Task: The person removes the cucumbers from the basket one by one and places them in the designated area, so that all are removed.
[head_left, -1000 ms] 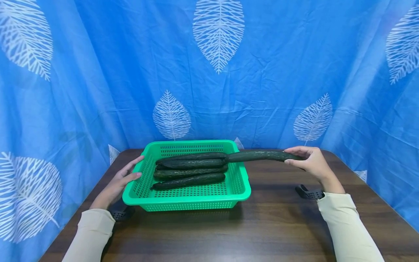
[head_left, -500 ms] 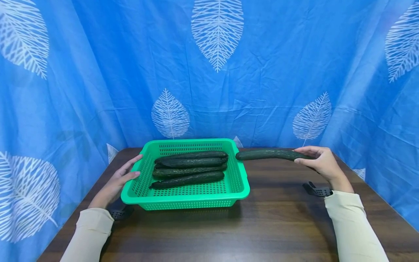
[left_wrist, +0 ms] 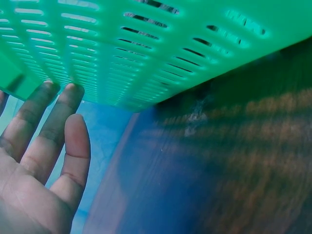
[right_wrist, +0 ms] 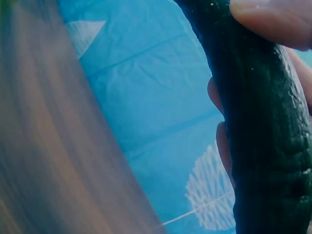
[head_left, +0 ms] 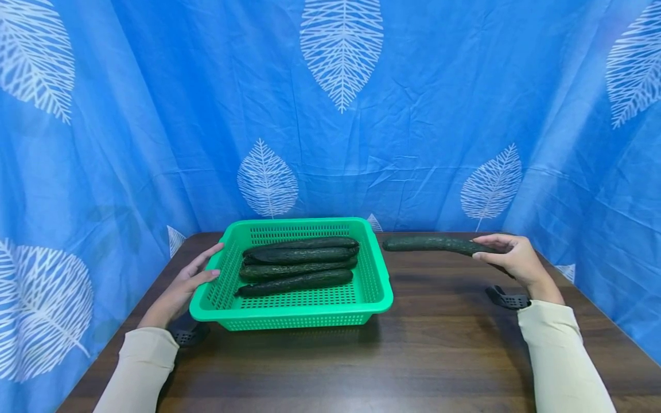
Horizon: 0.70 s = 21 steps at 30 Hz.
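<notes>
My right hand (head_left: 516, 258) grips a long dark green cucumber (head_left: 431, 244) near its right end. The cucumber is held above the table, right of the green basket (head_left: 382, 289), with its far end pointing left. In the right wrist view the thumb (right_wrist: 273, 22) lies across the cucumber (right_wrist: 263, 122) and other fingertips show behind it. My left hand (head_left: 187, 284) rests against the basket's left side. Its fingers are spread and fairly straight in the left wrist view, touching the slotted wall (left_wrist: 112, 63). Several cucumbers (head_left: 296, 269) lie side by side inside the basket.
A dark brown wooden table (head_left: 310, 367) carries the basket. Behind and at both sides hangs a blue curtain (head_left: 413, 115) with white leaf prints. Black strap devices (head_left: 508, 299) sit at both wrists.
My right hand has moved right with the cucumber, drawing its left end out from over the basket's right rim. The left hand keeps its place at the basket.
</notes>
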{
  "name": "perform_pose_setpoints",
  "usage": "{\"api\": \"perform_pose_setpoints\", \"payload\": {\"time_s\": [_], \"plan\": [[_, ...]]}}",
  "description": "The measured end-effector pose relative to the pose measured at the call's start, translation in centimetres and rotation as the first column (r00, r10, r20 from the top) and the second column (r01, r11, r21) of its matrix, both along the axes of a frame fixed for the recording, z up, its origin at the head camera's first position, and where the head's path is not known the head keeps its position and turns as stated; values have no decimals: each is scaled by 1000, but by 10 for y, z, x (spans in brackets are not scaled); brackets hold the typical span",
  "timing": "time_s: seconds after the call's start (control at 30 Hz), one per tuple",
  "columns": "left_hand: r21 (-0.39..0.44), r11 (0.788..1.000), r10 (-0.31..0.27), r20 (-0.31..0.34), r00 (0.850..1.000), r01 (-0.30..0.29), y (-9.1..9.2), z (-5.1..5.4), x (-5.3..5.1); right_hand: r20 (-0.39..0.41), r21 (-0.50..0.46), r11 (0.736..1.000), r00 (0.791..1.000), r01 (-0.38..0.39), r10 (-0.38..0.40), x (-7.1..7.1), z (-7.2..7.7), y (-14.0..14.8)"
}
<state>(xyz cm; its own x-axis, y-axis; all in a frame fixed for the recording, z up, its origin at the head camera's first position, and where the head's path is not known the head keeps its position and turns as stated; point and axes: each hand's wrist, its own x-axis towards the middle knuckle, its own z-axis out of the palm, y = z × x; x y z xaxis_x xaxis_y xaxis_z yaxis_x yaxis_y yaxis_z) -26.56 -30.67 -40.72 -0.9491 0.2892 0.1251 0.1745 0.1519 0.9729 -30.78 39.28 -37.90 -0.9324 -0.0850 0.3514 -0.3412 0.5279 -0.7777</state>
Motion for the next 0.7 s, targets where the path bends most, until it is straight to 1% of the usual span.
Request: {"api": "perform_pose_setpoints", "payload": {"time_s": [0.07,0.27,0.33,0.4,0.57,0.7], "plan": [[5,1000,-1,8,1000,1,0,0,0,5,-4,1000,1000,-17,17,-3,-4,0],[-39,999,17,8,1000,-17,1,1,0,20,31,999,999,-42,42,-12,-15,-5],[-41,999,19,11,1000,-18,1,1,-1,29,32,998,998,-56,55,-15,-19,-8],[-37,999,20,18,1000,-19,1,1,-1,44,14,997,996,-75,74,-17,-21,-11],[-21,1000,18,26,1000,-17,1,1,0,84,-64,991,989,-120,125,-22,-28,-19],[-23,1000,18,23,1000,-17,0,1,0,88,-85,985,984,-150,158,-26,-32,-26]]}}
